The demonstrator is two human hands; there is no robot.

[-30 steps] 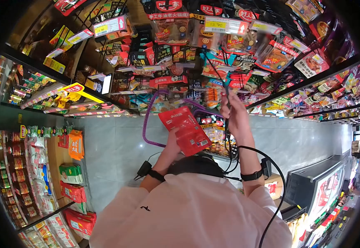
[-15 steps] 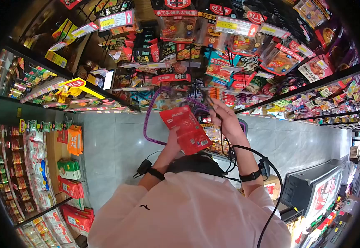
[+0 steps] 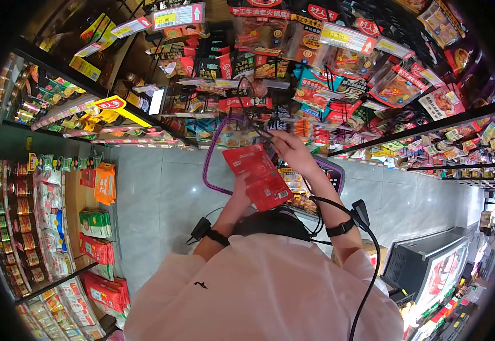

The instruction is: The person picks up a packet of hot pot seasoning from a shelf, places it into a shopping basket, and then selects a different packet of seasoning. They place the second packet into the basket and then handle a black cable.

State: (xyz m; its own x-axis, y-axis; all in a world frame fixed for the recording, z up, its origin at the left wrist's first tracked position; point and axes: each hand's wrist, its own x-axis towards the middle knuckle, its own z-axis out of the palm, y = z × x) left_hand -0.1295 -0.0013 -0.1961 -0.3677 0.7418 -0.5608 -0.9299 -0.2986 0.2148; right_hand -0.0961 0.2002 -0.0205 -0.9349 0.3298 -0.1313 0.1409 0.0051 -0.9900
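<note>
My left hand (image 3: 240,189) is closed on the lower left edge of a red packet (image 3: 261,177) with pale lettering and a barcode. The packet is tilted in front of my waist. My right hand (image 3: 293,152), just above and right of it, pinches a thin dark rod-like thing (image 3: 261,132); its exact kind is hard to make out. Below my hands is a basket with a purple loop handle (image 3: 208,162), largely hidden by my arms. Packets (image 3: 299,196) show inside it.
Shelves of hanging food packets (image 3: 321,85) stand ahead, with price tags (image 3: 178,17). More shelves (image 3: 31,227) line the left. A dark cabinet with a lit panel (image 3: 426,267) stands right. Grey tiled floor (image 3: 150,187) lies between. A black cable (image 3: 376,256) runs over my right side.
My right hand has moved left and slightly up, closer to the packet's top, with the thin dark thing. The red packet stays in my left hand. The view has shifted slightly.
</note>
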